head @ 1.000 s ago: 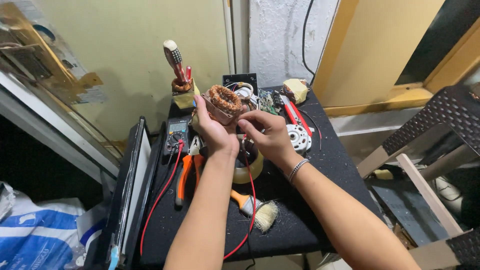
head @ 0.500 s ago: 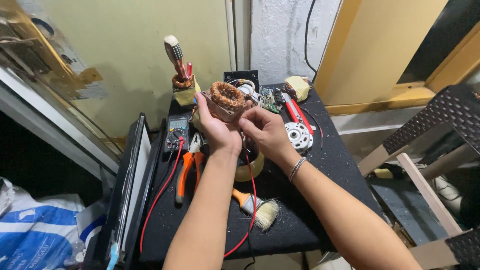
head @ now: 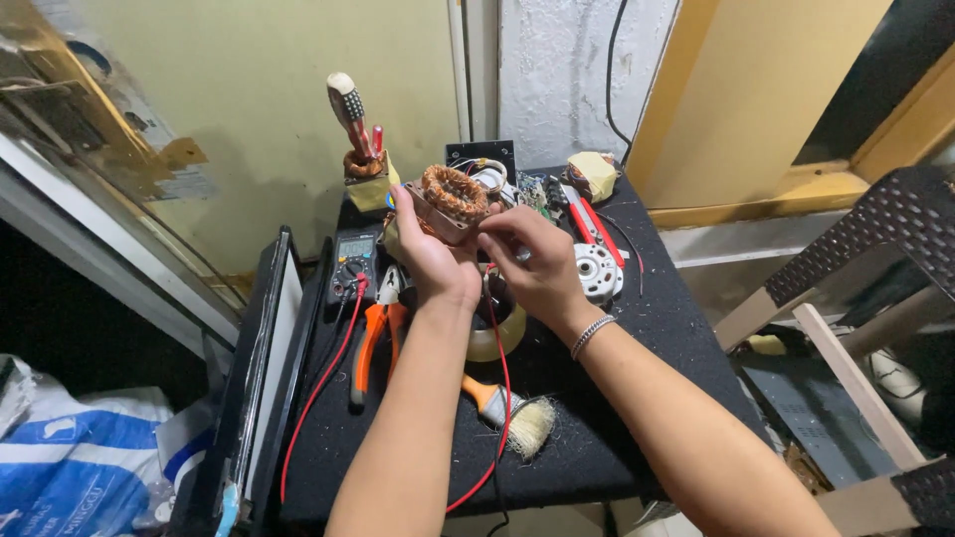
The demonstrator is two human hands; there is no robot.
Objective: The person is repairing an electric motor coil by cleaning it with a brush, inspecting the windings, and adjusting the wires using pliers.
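My left hand [head: 430, 257] holds a motor stator with a ring of copper windings [head: 455, 194] up over a black table [head: 617, 398]. My right hand [head: 537, 264] pinches at the stator's lower right side, where its fingertips meet the metal core. A red test lead [head: 500, 378] runs down from under my hands toward the table's front edge. A silver bracelet sits on my right wrist.
On the table lie a multimeter [head: 353, 261], orange-handled pliers [head: 373, 338], a tape roll [head: 497, 333], a paint brush [head: 512, 416], a round metal motor cover [head: 597, 270] and red-handled cutters [head: 595, 221]. A screwdriver [head: 350, 114] stands at the back. A chair [head: 875, 259] is at right.
Both hands have lifted the stator slightly and shifted it a little toward the back of the table. The right hand's fingers have moved closer onto the stator's side.
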